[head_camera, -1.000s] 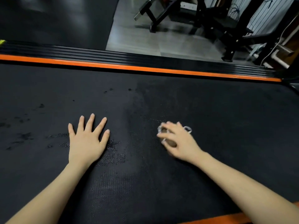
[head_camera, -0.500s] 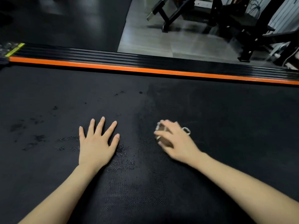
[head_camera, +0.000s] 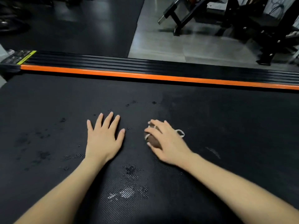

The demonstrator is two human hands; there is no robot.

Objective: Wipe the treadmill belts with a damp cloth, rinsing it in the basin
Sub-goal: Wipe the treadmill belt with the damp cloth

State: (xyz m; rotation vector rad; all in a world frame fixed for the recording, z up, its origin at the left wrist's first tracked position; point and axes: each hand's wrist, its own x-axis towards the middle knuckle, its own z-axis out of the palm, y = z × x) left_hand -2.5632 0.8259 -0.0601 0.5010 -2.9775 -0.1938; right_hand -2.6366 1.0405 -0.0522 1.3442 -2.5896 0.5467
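Note:
The black textured treadmill belt (head_camera: 226,120) fills the lower view and shows wet patches (head_camera: 129,191) and dark spots. My left hand (head_camera: 103,138) lies flat on the belt, palm down, fingers spread, holding nothing. A little to its right, my right hand (head_camera: 166,143) presses a small bunched brown cloth (head_camera: 152,140) with a white edge onto the belt; the fingers curl over it and hide most of it. No basin is in view.
An orange stripe (head_camera: 145,76) and a ribbed black side rail (head_camera: 145,65) run along the belt's far edge. Beyond lie dark floor mats (head_camera: 80,26), grey floor and black gym equipment frames (head_camera: 242,21) at the upper right.
Both hands sit further right and further up in view as the camera has swung left. More wet marks show on the belt near my forearms. The cloth stays under my right hand.

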